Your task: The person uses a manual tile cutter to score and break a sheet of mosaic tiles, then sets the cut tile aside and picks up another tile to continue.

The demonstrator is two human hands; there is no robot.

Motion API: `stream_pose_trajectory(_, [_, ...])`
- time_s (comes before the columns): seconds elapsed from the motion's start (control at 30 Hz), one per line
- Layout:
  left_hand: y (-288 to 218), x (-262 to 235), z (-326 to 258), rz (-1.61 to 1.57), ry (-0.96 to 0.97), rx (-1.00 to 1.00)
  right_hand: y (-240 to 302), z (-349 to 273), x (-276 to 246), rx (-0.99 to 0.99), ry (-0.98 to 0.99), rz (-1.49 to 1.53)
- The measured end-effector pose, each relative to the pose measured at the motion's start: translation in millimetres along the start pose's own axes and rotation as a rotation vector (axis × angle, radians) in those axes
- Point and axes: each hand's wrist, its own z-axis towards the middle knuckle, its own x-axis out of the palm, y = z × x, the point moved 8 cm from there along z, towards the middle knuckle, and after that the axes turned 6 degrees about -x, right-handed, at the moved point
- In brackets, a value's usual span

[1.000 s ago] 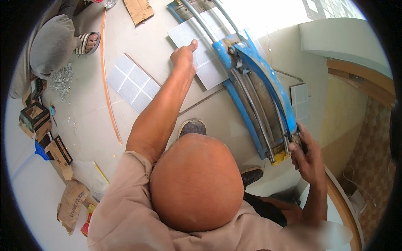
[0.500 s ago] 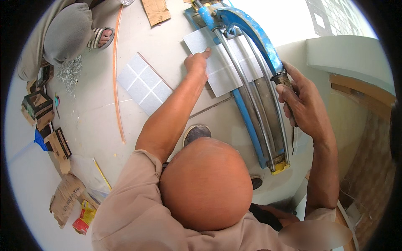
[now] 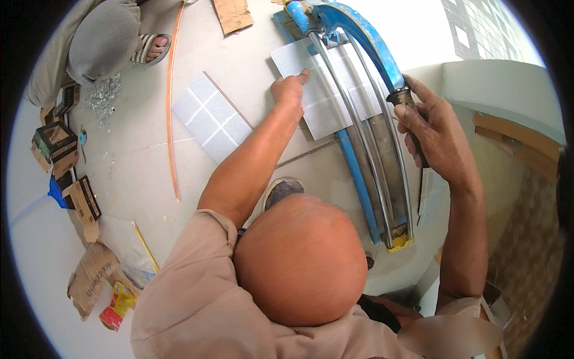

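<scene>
A grey tile with pale grid lines (image 3: pixel 321 113) lies across the bed of a blue manual tile cutter (image 3: pixel 378 48), beneath its two metal rails. My left hand (image 3: pixel 289 91) is closed on the tile's left edge, its thumb side toward the top surface; the fingertips underneath are hidden. Wrapped round the dark grip at the end of the cutter's curved lever is my right hand (image 3: pixel 433 134). The lever reaches from the far end of the rails toward me. On the floor left of the cutter rests a second grid-patterned tile (image 3: pixel 200 99), apart from both hands.
An orange strip (image 3: pixel 172 119) runs along the floor at left. Beyond it are another person's sandalled foot (image 3: pixel 154 48), a heap of grey scraps (image 3: pixel 101 99) and opened cardboard boxes (image 3: pixel 57 143). Brown cardboard (image 3: pixel 233 15) lies far ahead. A low white wall (image 3: pixel 496 84) stands at right.
The view has shifted slightly, so everything sits a little further right. Both hands keep their places on the tile and the lever grip.
</scene>
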Motion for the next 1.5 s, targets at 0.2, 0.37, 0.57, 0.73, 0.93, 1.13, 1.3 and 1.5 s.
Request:
stream_pose_trajectory(0.2, [0, -2, 2, 0.059, -0.019, 0.072, 4, 2, 2, 0.022, 0.033, 0.004])
stream_pose_trajectory(0.37, [4, -18, 20, 0.077, -0.12, 0.068, 11, 0, 8, 0.035, 0.039, 0.051])
stream_pose_trajectory(0.57, [-2, -5, -13, 0.09, -0.088, 0.001, 0, -3, 1, 0.061, 0.019, 0.063])
stream_pose_trajectory(0.73, [3, -2, 2, 0.071, -0.01, 0.031, 1, -4, -2, 0.057, 0.039, 0.02])
stream_pose_trajectory(0.93, [2, 1, -1, 0.027, 0.008, 0.054, -3, -4, -2, 0.054, 0.027, 0.01])
stream_pose_trajectory(1.13, [-1, 4, -12, 0.057, 0.007, 0.016, -3, -4, -3, 0.036, 0.025, -0.009])
stream_pose_trajectory(1.3, [3, -2, 4, 0.051, -0.019, 0.014, 4, -8, 0, 0.081, 0.031, 0.043])
stream_pose_trajectory(1.5, [0, -6, 9, 0.064, -0.052, 0.075, -21, -48, -11, 0.024, 0.067, -0.096])
